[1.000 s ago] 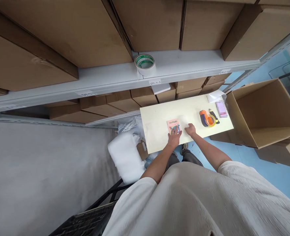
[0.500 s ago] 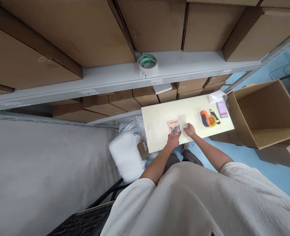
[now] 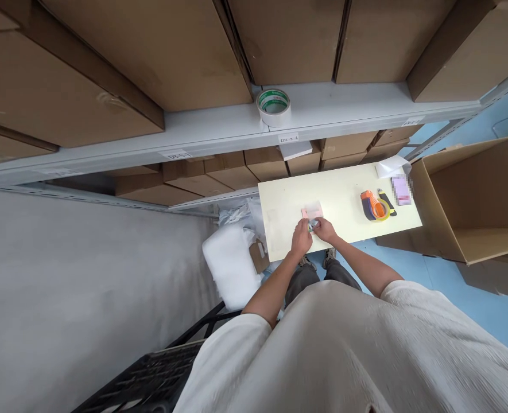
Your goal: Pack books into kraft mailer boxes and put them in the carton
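Pale-yellow rectangular desk (image 3: 340,198) before grey metal shelving (image 3: 322,103). Flat pink printed packet (image 3: 304,213) at desk's near side, partly under whitish translucent film (image 3: 314,207). Left hand (image 3: 302,236), right hand (image 3: 324,230): fingers bunched at packet's near edge; whether grip pinches, cannot tell.

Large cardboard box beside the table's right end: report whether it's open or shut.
Open: the large cardboard box shows inner walls through its uncovered mouth.

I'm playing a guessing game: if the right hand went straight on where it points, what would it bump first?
Probably the left hand, just ahead of the right hand at the pink card; whether they touch is hard to tell.
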`<state>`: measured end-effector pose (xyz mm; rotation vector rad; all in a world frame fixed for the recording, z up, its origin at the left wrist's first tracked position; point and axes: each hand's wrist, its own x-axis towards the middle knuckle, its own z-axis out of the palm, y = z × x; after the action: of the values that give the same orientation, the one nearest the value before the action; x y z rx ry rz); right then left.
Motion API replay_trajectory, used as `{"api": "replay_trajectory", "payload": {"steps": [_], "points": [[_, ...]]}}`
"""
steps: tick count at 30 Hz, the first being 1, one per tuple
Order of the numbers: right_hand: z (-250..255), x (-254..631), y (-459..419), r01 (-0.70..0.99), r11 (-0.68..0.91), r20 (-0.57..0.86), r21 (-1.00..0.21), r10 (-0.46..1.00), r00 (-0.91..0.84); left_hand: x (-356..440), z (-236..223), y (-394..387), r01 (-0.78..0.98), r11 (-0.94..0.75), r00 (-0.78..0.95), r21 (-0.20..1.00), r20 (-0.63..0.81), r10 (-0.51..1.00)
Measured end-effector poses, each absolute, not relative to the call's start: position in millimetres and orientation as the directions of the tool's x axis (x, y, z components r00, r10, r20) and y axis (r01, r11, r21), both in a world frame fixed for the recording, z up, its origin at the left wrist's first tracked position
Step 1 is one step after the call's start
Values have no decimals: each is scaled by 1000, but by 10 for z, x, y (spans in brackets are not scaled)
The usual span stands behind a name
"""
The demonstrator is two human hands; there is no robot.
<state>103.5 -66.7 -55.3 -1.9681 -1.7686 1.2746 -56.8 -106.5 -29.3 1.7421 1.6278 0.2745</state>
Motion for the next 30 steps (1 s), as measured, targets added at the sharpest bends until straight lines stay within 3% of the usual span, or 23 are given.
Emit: {"api": "replay_trajectory", "payload": {"steps": [3,6,10,14,22,30], "points": [[-552,1036,-705,711,-198,-430,-675,888,-160,-539,-265,-1034,782,-37,278,622,-295,914],[-536,1083,-727,701,-180,-424,-690,886,-189,-491,-249,-1011,811,-56,325,583,-367,872],[-536,1188,-685,690,-281,-407,-667,913,-22,-453,-253,-1025,868,-14,271,496,-451,850],[-577,1264,-578,711,-409,-456,-572,879,138,-448,-269,-1028,871,-10,269,492,-458,847],[-670,1210,-405,611,-578,-580,-541,782,226,-495,-327,-982,848,-18,289,529,-434,853],[-486,1242,-391,582,-557,-588,-593,793,160,-360,-318,-917,843,65,218,534,-450,866]]}}
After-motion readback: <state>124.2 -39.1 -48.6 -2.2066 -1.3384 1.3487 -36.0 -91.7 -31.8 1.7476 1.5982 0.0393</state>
